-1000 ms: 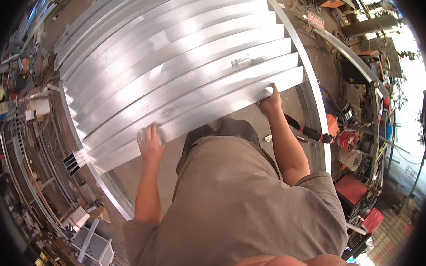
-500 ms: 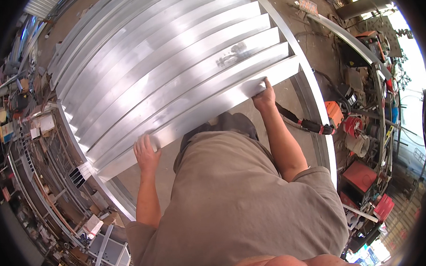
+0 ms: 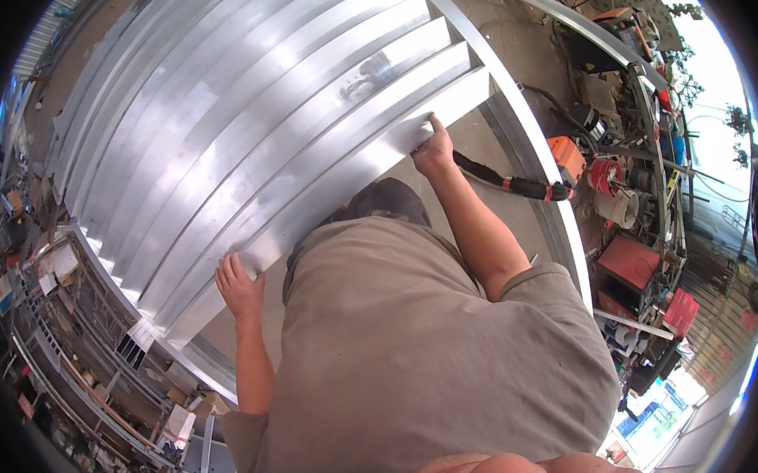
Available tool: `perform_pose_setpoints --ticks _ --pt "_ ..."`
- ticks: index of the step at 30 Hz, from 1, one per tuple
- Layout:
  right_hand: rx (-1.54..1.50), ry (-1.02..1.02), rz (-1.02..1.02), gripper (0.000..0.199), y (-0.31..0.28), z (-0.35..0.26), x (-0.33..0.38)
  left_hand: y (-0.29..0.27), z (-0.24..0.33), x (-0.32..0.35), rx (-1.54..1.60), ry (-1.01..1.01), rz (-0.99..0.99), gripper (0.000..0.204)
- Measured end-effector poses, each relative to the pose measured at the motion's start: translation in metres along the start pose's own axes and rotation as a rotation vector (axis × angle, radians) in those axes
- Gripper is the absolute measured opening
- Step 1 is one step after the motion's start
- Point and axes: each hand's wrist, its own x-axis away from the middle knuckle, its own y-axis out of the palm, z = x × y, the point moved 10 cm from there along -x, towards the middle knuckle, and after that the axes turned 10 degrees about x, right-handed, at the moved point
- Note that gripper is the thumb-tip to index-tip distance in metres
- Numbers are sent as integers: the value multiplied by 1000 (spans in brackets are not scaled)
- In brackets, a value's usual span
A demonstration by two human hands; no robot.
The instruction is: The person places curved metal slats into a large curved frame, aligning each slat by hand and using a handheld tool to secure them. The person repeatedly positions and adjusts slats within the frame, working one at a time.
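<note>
A large silvery metal louvre panel [image 3: 222,133] of parallel slats fills the upper left and middle. My right hand [image 3: 434,148] grips the nearest slat [image 3: 344,206] towards its right end. Its thumb lies on the slat's face, while the other fingers are tucked out of sight under the edge. Towards that slat's left end, my left hand [image 3: 239,285] has its fingers over the face and its thumb at the near edge. The panel's long side rail [image 3: 537,137] runs down to the right of my right arm.
A black cable with a red-banded sleeve [image 3: 536,187] crosses the right rail. Beyond it are an orange box [image 3: 567,159], a red coil [image 3: 603,176] and a red-topped cabinet [image 3: 629,261]. Long metal bars [image 3: 54,352] and clutter lie at the left.
The whole view has shifted, so panel and hands appear further left and the near slat more tilted. Both hands stay on the same slat.
</note>
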Motion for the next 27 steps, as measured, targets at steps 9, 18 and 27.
perform_pose_setpoints --ticks 9,18,27 --pt "34 -19 -44 52 0 -2 5 4 -1 4 -16 0 -11 83" --pt "85 59 6 47 -7 2 -4 3 -3 -2 10 -17 -57 79" --pt "124 45 20 50 11 -6 22 0 -1 5 13 25 -12 75"
